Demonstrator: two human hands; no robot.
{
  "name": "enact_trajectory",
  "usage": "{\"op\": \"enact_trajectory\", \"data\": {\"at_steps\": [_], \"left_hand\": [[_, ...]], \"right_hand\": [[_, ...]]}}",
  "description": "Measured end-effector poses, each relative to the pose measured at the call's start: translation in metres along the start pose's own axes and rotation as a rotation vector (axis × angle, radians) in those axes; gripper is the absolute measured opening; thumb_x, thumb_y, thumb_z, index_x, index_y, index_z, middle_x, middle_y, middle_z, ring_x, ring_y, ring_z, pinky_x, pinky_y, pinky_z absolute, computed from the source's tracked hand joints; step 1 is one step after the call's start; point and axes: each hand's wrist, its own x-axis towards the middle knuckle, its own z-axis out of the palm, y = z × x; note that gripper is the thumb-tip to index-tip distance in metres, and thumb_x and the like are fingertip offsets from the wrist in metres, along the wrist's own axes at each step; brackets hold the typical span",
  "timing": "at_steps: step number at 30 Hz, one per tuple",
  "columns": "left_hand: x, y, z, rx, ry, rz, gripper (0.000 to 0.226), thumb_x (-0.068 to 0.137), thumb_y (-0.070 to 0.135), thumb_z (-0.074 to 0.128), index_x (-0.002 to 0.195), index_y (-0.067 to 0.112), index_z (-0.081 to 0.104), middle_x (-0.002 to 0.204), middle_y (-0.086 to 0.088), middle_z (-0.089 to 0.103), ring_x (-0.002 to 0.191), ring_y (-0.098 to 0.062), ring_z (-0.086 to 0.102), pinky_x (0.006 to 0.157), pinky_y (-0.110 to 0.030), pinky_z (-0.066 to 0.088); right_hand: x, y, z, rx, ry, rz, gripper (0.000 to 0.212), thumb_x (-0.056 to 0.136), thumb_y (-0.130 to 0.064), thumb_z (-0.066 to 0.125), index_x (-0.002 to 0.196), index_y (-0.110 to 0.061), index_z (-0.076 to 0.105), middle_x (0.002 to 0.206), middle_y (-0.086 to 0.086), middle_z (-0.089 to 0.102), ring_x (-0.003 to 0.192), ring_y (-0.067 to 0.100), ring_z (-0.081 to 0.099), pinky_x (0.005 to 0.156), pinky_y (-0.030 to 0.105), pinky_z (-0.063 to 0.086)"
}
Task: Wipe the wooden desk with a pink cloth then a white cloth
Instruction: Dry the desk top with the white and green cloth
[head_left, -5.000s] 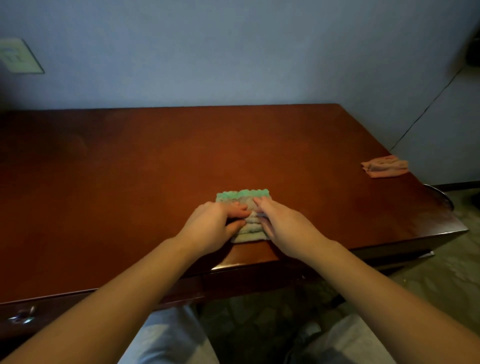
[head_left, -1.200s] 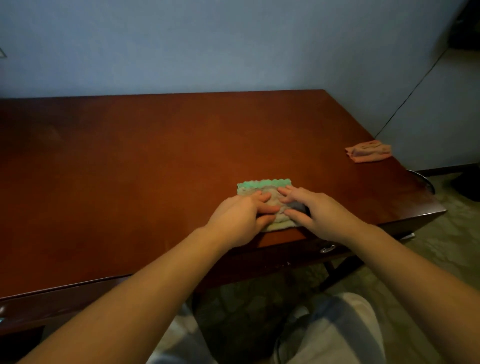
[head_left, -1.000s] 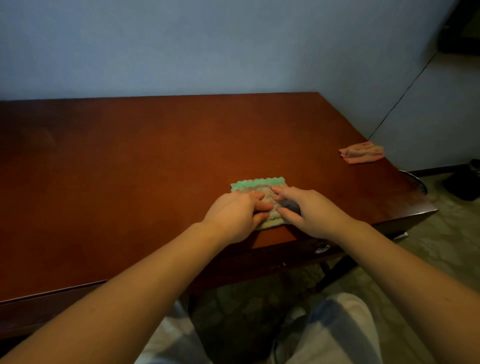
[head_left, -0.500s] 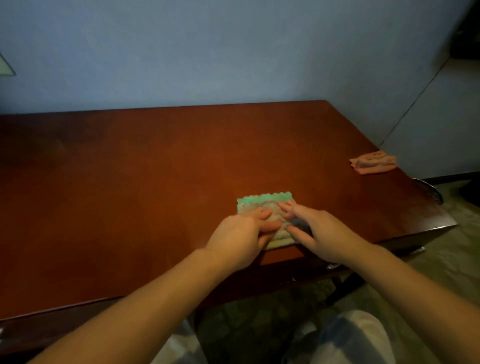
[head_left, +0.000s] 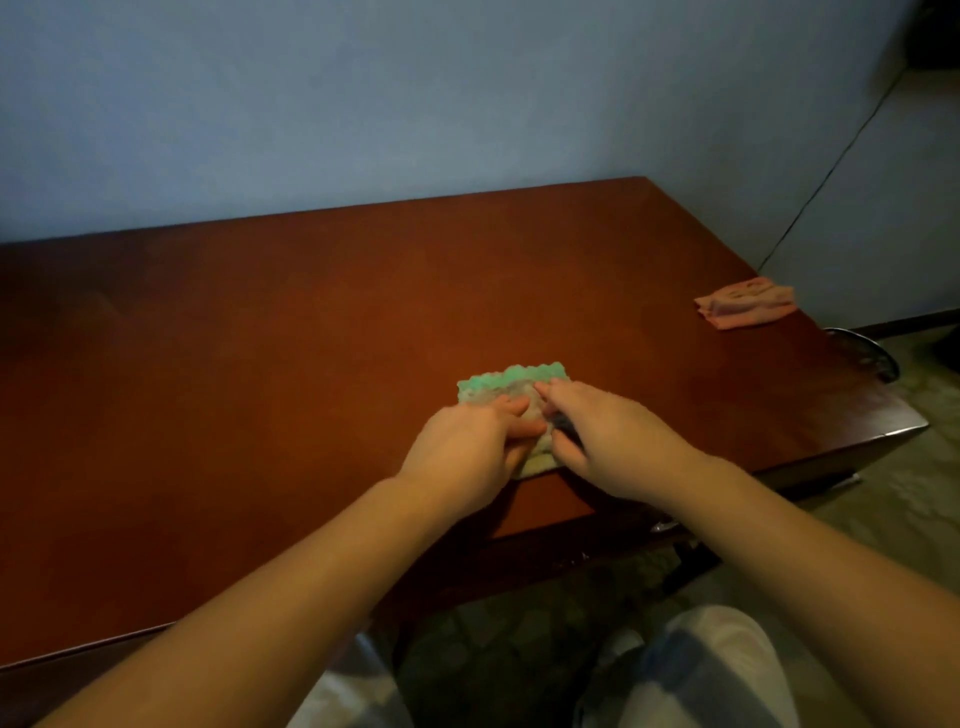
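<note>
A white cloth (head_left: 513, 385) with a wavy green edge lies on the wooden desk (head_left: 260, 364). It sits close to the near edge, a bit right of the middle. Both hands are on top of it. The left hand (head_left: 462, 452) covers its left side and the right hand (head_left: 613, 436) covers its right side. The fingers (head_left: 506, 408) of the left hand lie close together, with their tips on the cloth. The right hand is arched, with its fingertips (head_left: 558, 389) on the cloth too. I cannot tell if either hand pinches a fold. The pink cloth (head_left: 745, 303) lies crumpled at the far right edge of the desk, well apart from the hands. A blue-grey wall (head_left: 363, 104) stands behind the desk.
</note>
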Motion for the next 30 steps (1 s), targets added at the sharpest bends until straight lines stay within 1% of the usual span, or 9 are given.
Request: {"op": "enact_trajectory", "data": {"at_steps": [2, 5, 7, 9, 13, 16, 20, 23, 30], "left_hand": [[0.014, -0.006, -0.006, 0.003, -0.034, -0.018, 0.034, 0.099, 0.034, 0.052, 0.132, 0.041, 0.06, 0.148, 0.012, 0.048, 0.133, -0.016, 0.048, 0.105, -0.038, 0.043], [0.018, -0.013, -0.008, -0.023, -0.029, -0.026, 0.034, 0.099, 0.039, 0.054, 0.132, 0.042, 0.059, 0.149, 0.012, 0.047, 0.134, -0.013, 0.047, 0.107, -0.036, 0.042], [0.008, -0.016, -0.001, -0.078, -0.006, -0.023, 0.036, 0.098, 0.041, 0.055, 0.134, 0.042, 0.058, 0.149, 0.011, 0.046, 0.138, -0.009, 0.042, 0.111, -0.034, 0.039], [0.005, -0.019, 0.002, -0.14, 0.02, -0.02, 0.036, 0.097, 0.043, 0.057, 0.133, 0.042, 0.058, 0.148, 0.011, 0.047, 0.139, -0.006, 0.04, 0.114, -0.033, 0.037], [0.024, -0.028, -0.006, -0.167, -0.017, -0.03, 0.034, 0.094, 0.043, 0.061, 0.129, 0.044, 0.062, 0.145, 0.011, 0.051, 0.136, -0.007, 0.045, 0.112, -0.034, 0.039], [0.029, -0.026, -0.014, -0.06, -0.05, -0.011, 0.034, 0.095, 0.044, 0.058, 0.129, 0.044, 0.061, 0.145, 0.011, 0.052, 0.131, -0.011, 0.05, 0.105, -0.037, 0.045], [0.0, -0.019, -0.006, -0.012, -0.016, 0.017, 0.037, 0.098, 0.046, 0.052, 0.134, 0.043, 0.057, 0.147, 0.011, 0.05, 0.132, -0.011, 0.05, 0.104, -0.035, 0.046], [-0.003, -0.022, 0.001, -0.064, 0.059, 0.006, 0.037, 0.098, 0.048, 0.051, 0.135, 0.044, 0.056, 0.149, 0.014, 0.046, 0.136, -0.005, 0.043, 0.108, -0.03, 0.042], [0.016, -0.023, -0.008, -0.059, -0.008, -0.061, 0.036, 0.099, 0.045, 0.051, 0.135, 0.044, 0.057, 0.149, 0.013, 0.046, 0.136, -0.011, 0.045, 0.108, -0.035, 0.042]], "right_hand": [[0.017, 0.006, -0.007, -0.032, -0.049, 0.006, 0.017, 0.092, -0.028, 0.058, 0.106, -0.02, 0.054, 0.133, 0.002, 0.055, 0.135, 0.022, 0.045, 0.085, 0.037, 0.051], [0.019, 0.015, -0.007, 0.039, 0.01, -0.036, 0.013, 0.091, -0.026, 0.064, 0.101, -0.022, 0.058, 0.151, 0.001, 0.047, 0.15, 0.008, 0.019, 0.098, 0.035, 0.047], [0.006, 0.019, 0.002, 0.194, 0.076, -0.041, 0.016, 0.092, -0.024, 0.065, 0.107, -0.028, 0.059, 0.143, -0.003, 0.055, 0.143, 0.013, 0.038, 0.105, 0.039, 0.047], [-0.002, 0.024, 0.007, 0.348, 0.1, -0.016, 0.017, 0.093, -0.023, 0.065, 0.103, -0.034, 0.056, 0.133, -0.005, 0.062, 0.13, 0.011, 0.052, 0.101, 0.041, 0.051], [0.018, 0.03, 0.0, 0.304, 0.077, -0.038, 0.015, 0.088, -0.017, 0.07, 0.092, -0.028, 0.06, 0.142, -0.001, 0.058, 0.142, 0.008, 0.037, 0.11, 0.037, 0.041], [0.022, 0.029, -0.005, 0.304, 0.066, 0.017, 0.01, 0.088, -0.019, 0.071, 0.092, -0.025, 0.064, 0.141, -0.003, 0.058, 0.137, 0.01, 0.045, 0.108, 0.038, 0.045], [-0.001, 0.021, 0.001, 0.293, 0.028, 0.01, 0.031, 0.093, -0.027, 0.066, 0.123, -0.033, 0.064, 0.132, -0.012, 0.063, 0.119, 0.003, 0.059, 0.097, 0.027, 0.052], [-0.001, 0.02, 0.007, 0.278, 0.064, -0.034, 0.034, 0.094, -0.022, 0.064, 0.128, -0.024, 0.066, 0.14, -0.01, 0.058, 0.129, 0.0, 0.049, 0.105, 0.016, 0.04], [0.015, 0.014, -0.003, 0.131, 0.061, 0.0, 0.034, 0.097, -0.022, 0.062, 0.13, -0.019, 0.066, 0.144, -0.006, 0.055, 0.138, 0.009, 0.043, 0.114, 0.032, 0.039]]}}
